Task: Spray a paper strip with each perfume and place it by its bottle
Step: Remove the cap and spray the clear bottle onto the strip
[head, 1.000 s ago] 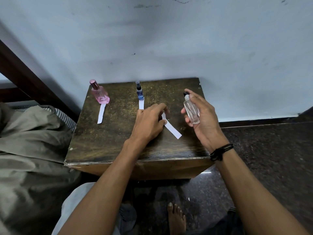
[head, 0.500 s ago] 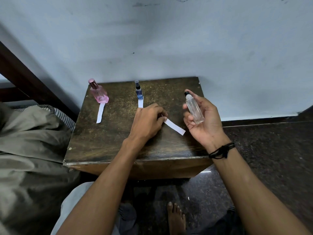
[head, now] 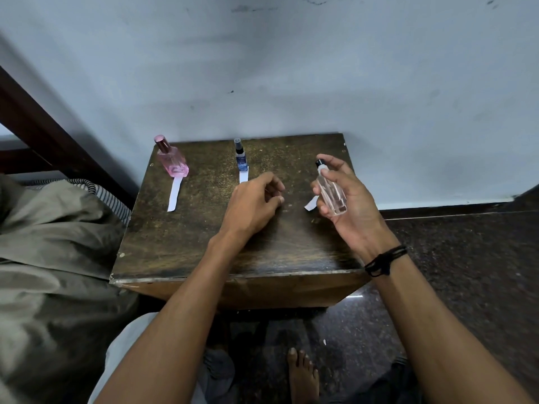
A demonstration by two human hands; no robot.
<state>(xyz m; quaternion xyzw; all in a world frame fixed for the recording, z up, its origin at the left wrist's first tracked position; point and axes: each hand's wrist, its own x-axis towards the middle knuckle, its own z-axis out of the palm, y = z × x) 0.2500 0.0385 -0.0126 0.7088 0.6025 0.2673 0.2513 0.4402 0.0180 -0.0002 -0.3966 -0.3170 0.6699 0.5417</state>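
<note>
Your right hand (head: pixel 357 211) grips the clear spray bottle (head: pixel 331 191) above the bench (head: pixel 204 252). The third paper strip (head: pixel 310 204) lies just left of that hand's fingers, mostly hidden behind them. Your left hand (head: pixel 253 202) hangs loosely curled and empty, further left. Set the bottle down carelessly and it may pin or flick the strip, or tip over. The pink bottle (head: pixel 172 161) and blue bottle (head: pixel 241 157) stand beyond your left hand, within knocking reach.
</note>
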